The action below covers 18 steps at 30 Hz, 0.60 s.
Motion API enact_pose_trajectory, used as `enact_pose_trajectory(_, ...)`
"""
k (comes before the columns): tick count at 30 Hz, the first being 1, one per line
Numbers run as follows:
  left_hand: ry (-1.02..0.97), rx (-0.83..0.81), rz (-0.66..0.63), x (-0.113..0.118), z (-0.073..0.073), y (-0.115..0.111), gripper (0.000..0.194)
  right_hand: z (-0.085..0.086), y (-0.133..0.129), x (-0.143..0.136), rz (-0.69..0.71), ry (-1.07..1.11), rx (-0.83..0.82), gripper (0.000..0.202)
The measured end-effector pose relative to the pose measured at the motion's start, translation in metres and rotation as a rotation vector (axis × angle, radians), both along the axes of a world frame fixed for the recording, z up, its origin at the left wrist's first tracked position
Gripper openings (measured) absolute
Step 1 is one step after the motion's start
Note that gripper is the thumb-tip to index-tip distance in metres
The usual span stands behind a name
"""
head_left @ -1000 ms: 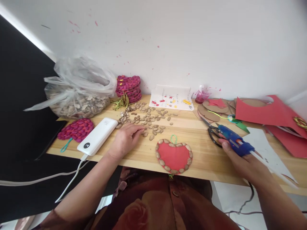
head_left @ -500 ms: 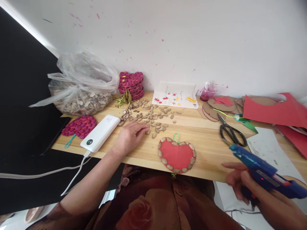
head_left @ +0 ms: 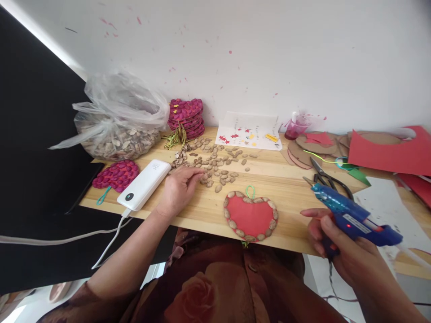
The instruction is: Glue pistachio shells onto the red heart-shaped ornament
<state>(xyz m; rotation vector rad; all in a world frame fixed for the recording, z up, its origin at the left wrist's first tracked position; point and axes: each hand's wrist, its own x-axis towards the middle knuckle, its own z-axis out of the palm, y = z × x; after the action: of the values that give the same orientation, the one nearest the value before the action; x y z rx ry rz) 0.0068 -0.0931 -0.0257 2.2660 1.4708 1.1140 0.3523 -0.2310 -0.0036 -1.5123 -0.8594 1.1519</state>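
Glue gun [head_left: 357, 219], right fingers [head_left: 314, 230] around handle [head_left: 330, 247]

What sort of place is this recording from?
Likely a craft workspace: a blue glue gun in the right hand, a red cutout edged with nutshell-like pieces, and black-handled scissors.

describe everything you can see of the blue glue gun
The blue glue gun looks plastic and glossy, with a narrow nozzle, a pale label and a small red light showing on its side. A whitish stick appears to extend from its rear, and a dark cord hangs below its handle. Gripped by the right hand, it points left and away from the person, partly covering the scissors in this view.
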Motion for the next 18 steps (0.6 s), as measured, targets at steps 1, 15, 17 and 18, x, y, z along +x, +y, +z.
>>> enact_pose_trajectory(1, -0.011, -0.001, 0.012, 0.0, 0.0, 0.0, 0.021, 0.002, 0.004, -0.002, -0.02, 0.027, 0.0, 0.031)
enact_pose_trajectory(15, 0.106, -0.116, 0.185, -0.032, 0.03, 0.019, 0.025, -0.007, 0.015, -0.003, -0.082, 0.034, 0.005, 0.03)
enact_pose_trajectory(17, 0.122, -0.108, 0.155, -0.036, 0.03, 0.017, 0.024, -0.009, 0.014, 0.0, -0.081, 0.045, 0.005, 0.03)
enact_pose_trajectory(18, 0.138, -0.105, 0.138, -0.036, 0.029, 0.015, 0.025, -0.01, 0.015, 0.001, -0.079, 0.051, 0.002, 0.03)
